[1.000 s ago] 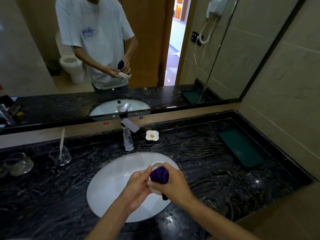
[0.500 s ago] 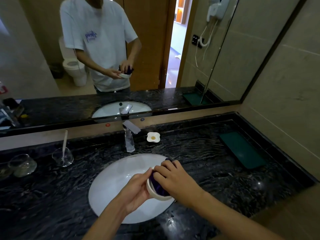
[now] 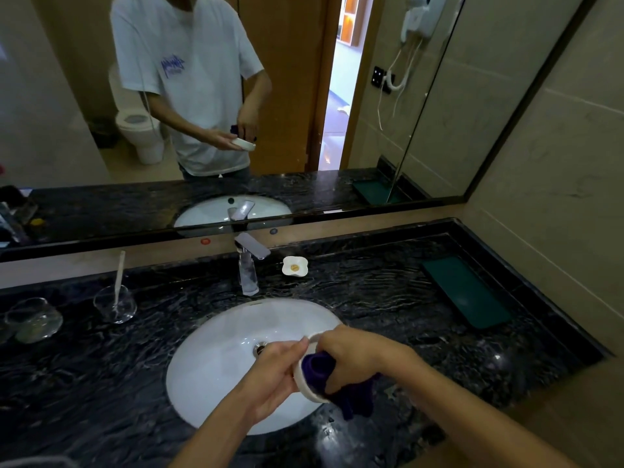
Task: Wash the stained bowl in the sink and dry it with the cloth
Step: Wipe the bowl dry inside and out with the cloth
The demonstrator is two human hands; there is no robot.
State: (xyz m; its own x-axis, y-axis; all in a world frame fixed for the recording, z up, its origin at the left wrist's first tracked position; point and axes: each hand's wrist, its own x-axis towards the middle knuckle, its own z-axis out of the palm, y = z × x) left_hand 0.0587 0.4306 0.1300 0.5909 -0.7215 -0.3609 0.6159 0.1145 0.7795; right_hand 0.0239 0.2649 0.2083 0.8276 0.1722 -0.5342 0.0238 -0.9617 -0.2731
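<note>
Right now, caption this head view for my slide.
Left hand holds white bowl over sink; right hand wipes with purple cloth.

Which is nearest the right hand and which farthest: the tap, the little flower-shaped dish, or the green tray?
From the right hand, in the head view:
1. Flower-shaped dish, behind the sink, just right of the tap.
2. Tap, behind the sink; too close to call with the dish.
3. Green tray, far right by the wall.

Dim, soft picture — doorway (image 3: 337, 79) glows bright, edges bend, countertop (image 3: 371, 298) glints.
</note>
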